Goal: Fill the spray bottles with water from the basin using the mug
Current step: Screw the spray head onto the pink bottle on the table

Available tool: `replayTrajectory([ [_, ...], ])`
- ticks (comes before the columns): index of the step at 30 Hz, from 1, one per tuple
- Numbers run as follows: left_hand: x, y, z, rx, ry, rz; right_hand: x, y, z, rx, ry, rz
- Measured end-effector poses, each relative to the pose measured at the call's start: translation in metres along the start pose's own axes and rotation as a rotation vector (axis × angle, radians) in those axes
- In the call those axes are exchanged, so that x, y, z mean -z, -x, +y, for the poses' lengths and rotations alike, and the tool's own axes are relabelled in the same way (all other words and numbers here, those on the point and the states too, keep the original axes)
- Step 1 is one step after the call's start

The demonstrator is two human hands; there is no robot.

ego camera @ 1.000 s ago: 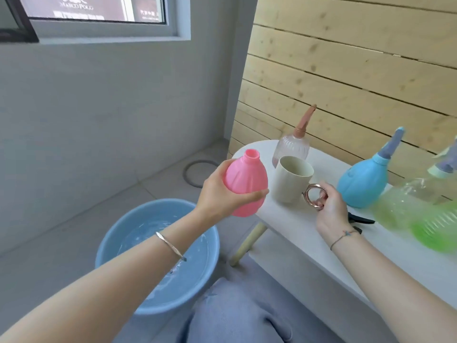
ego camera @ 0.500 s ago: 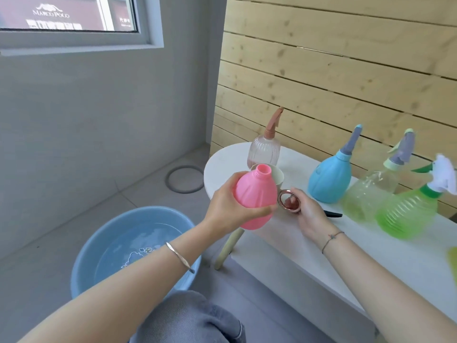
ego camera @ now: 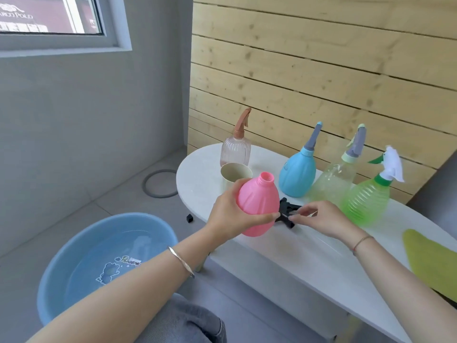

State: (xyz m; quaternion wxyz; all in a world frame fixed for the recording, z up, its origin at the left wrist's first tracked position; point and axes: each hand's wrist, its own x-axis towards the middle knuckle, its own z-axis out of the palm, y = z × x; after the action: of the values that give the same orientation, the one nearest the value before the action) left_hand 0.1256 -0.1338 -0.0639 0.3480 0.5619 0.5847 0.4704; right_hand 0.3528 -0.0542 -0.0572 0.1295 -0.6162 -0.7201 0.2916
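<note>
Pink spray bottle (ego camera: 257, 206), neck open and spray head off, at risk on two counts. Held in the air about the near edge of the surface (ego camera: 309, 256), so liable to drop to the floor if the one-handed grip slackens. Narrow mouth, wide mug (ego camera: 235, 174): likely to splash over in pouring unless kept upright and steady. Mug just behind the left hand (ego camera: 230, 216), easy to knock with a careless swing. Basin (ego camera: 106, 263) of water down on the floor, below and to the left of that hand.

Left hand wrapped round the bottle's belly, thumb in front, forearm reaching up from lower left. Right hand (ego camera: 319, 219) just right of it, low over the surface, fingertips pinching the black spray head (ego camera: 288, 214), so not free for the mug.
</note>
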Motion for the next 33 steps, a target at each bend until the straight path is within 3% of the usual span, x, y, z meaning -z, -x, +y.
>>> replayTrajectory([
  [10,-0.021,0.004,-0.002,-0.026,0.015,-0.015,-0.019,0.005,0.014,0.008,-0.225,0.101],
  [16,-0.039,-0.001,-0.007,-0.037,0.028,-0.049,0.033,0.032,0.015,-0.034,-0.739,0.213],
  [22,-0.063,-0.004,-0.004,-0.032,0.046,-0.075,0.079,0.049,-0.017,0.128,-1.282,0.231],
  [33,-0.074,-0.01,-0.011,-0.026,0.072,-0.088,0.09,0.04,-0.068,0.408,-1.342,0.363],
])
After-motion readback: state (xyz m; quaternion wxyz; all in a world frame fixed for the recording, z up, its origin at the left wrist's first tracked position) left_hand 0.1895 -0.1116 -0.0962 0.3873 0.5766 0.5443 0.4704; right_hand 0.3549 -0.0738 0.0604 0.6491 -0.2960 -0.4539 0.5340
